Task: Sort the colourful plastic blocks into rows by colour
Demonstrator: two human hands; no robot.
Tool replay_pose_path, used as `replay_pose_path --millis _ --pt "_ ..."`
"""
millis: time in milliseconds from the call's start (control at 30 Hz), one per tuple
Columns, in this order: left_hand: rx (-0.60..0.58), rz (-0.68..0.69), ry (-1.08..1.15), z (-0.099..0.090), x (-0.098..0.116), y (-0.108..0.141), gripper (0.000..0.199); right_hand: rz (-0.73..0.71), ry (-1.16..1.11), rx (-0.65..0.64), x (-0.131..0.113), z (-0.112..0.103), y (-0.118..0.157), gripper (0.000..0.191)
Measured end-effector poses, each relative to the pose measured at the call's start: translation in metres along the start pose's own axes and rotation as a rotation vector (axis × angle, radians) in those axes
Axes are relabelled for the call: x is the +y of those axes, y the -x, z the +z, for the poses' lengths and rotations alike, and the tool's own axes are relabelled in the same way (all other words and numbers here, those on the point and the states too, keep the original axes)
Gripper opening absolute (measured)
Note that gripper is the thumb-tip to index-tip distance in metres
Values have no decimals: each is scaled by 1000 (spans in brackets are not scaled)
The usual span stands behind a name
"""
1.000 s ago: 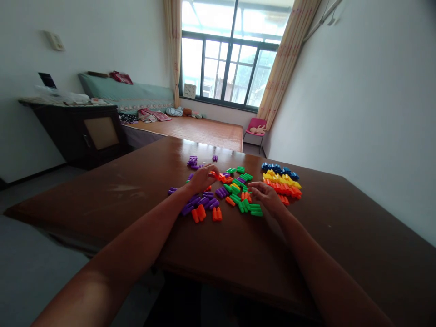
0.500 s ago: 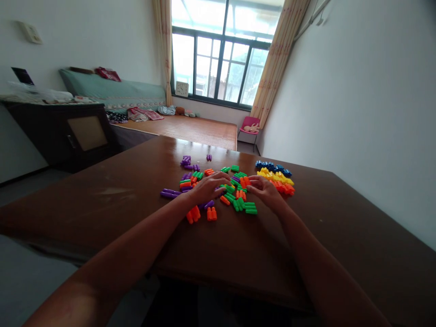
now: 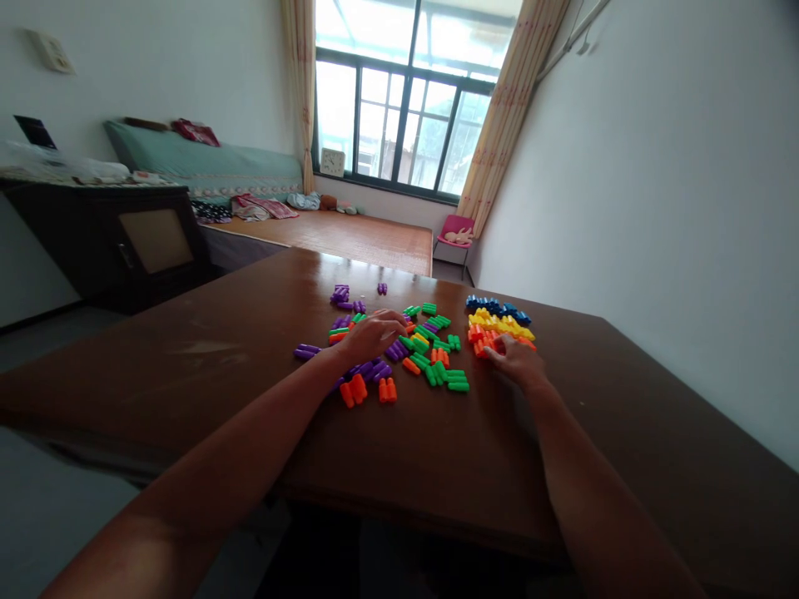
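Observation:
Over the mixed pile of plastic toy blocks, my left hand [image 3: 375,333] hovers with its fingers loosely bent and apart, no block visible in it. Purple blocks [image 3: 374,370] lie under and beside its wrist; green blocks [image 3: 428,333] lie to the right of its fingertips. My right hand [image 3: 518,359] is at the near side of the orange row, its fingers closed on an orange block [image 3: 479,339] at the row's left end. Behind that are a yellow row [image 3: 499,322] and a dark blue row [image 3: 498,307]. The blocks look like short rounded tubes joined side by side.
The blocks lie on a brown wooden table [image 3: 205,358]. Two orange pieces [image 3: 387,390] are near its front, and a few purple ones [image 3: 340,294] at the back. Beyond stand a bed [image 3: 355,237], a dark cabinet [image 3: 106,241] and a pink chair [image 3: 455,229].
My right hand has carried an orange block from the pile rightward to the orange row. My left hand has drawn back slightly to the left, uncovering some purple and green blocks.

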State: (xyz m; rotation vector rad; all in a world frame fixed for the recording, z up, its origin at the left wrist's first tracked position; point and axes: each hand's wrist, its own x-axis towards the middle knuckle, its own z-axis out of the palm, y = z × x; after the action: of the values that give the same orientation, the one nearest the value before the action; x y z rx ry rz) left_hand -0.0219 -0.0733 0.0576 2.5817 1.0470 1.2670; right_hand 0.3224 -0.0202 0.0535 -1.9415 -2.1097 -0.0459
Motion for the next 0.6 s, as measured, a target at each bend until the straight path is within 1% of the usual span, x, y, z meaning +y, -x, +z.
replay_pose_path --millis 100,200,300,367,467,533,600 --pt "-23 12 17 0 -1 1 23 -4 25 7 5 -5 -1 45" --pt "-49 -4 18 1 -3 2 23 13 -28 40 24 -13 -6 45" --pt "-52 -28 3 1 -6 3 22 -14 -76 4 43 -15 -9 37" --pt "-52 -36 -8 0 -7 4 20 -66 -99 -52 50 -9 -10 32" --pt "-63 -50 -23 0 -7 4 19 -126 -109 -101 54 5 -12 38" --pt "-64 -60 -25 -1 -6 4 19 -155 -102 -90 54 13 -14 42" --pt "-62 -67 -24 -1 -5 4 19 -170 -101 -42 55 18 -16 42"
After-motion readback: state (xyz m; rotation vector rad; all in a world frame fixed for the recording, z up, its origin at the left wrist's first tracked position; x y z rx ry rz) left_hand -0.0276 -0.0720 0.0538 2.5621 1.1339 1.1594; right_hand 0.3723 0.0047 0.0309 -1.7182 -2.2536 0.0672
